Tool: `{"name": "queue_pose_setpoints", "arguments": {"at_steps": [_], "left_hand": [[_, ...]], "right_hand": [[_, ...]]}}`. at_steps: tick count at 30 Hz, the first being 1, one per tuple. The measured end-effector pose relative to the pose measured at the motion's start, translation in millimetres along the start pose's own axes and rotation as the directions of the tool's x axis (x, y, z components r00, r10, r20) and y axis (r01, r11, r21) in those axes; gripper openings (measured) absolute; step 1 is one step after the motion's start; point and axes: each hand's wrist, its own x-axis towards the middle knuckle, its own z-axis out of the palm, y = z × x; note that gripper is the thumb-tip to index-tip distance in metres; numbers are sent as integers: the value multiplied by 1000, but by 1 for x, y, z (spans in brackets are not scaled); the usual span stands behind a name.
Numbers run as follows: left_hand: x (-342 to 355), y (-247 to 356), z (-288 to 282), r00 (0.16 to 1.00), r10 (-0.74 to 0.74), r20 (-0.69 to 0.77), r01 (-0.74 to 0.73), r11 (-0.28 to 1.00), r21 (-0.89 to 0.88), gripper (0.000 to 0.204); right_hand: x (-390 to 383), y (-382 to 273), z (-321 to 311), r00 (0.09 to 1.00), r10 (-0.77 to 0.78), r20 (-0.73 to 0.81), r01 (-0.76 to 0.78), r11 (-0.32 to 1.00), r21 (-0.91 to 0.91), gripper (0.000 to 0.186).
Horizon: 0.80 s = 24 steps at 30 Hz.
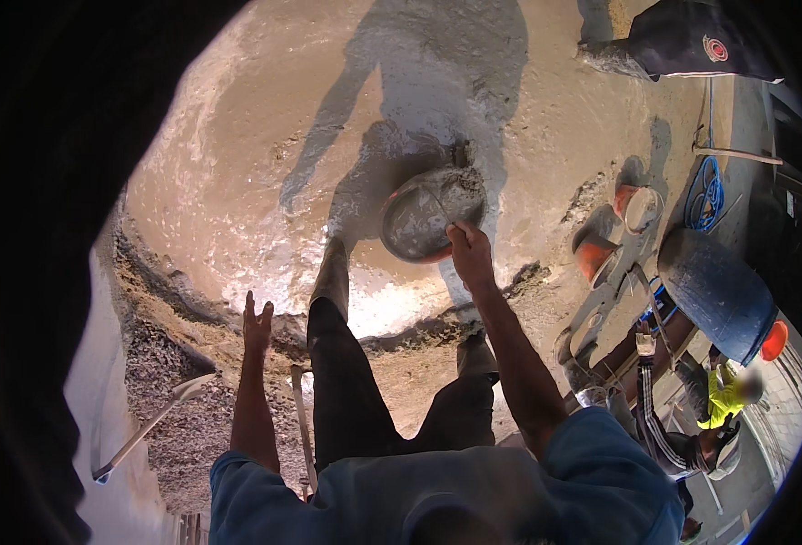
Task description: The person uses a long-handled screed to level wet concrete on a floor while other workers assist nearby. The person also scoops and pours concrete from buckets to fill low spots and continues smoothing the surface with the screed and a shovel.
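Observation:
My right hand (pixel 471 252) is closed at the near right side of a round bucket (pixel 403 238), seemingly on its thin handle. The bucket is tilted over the wet grey cement mix (pixel 237 154), with its mouth up and grey residue inside. Parts of its outer wall look orange-red. My left hand (pixel 257 325) is held out to the left with fingers apart and nothing in it. One of my boots (pixel 331 272) stands at the edge of the wet mix; the other (pixel 476 356) is on the sandy ground.
A shovel (pixel 151 425) lies on gravel (pixel 178 463) at the left. On the right are two orange buckets (pixel 592 259) (pixel 626 202), a blue barrel (pixel 714 291) and a coiled blue hose (pixel 705 195). Co-workers (pixel 721 400) (pixel 669 445) are at lower right, another person (pixel 692 41) at upper right.

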Motion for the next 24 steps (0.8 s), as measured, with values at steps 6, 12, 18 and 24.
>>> {"name": "queue_pose_setpoints", "arguments": {"at_steps": [6, 12, 18, 24], "left_hand": [[-21, 12, -3, 996, 86, -9, -85, 993, 82, 70], [-31, 108, 38, 950, 302, 78, -312, 928, 204, 72], [-83, 185, 88, 953, 262, 153, -295, 920, 258, 76], [-153, 226, 128, 934, 282, 219, -357, 747, 561, 74]], "right_hand": [[-47, 63, -72, 970, 219, -108, -175, 931, 320, 17], [-137, 123, -174, 828, 508, -238, -123, 578, 807, 17], [-228, 183, -274, 807, 513, -293, -28, 529, 848, 18], [-307, 234, -364, 700, 570, -430, 98, 520, 848, 24]]}}
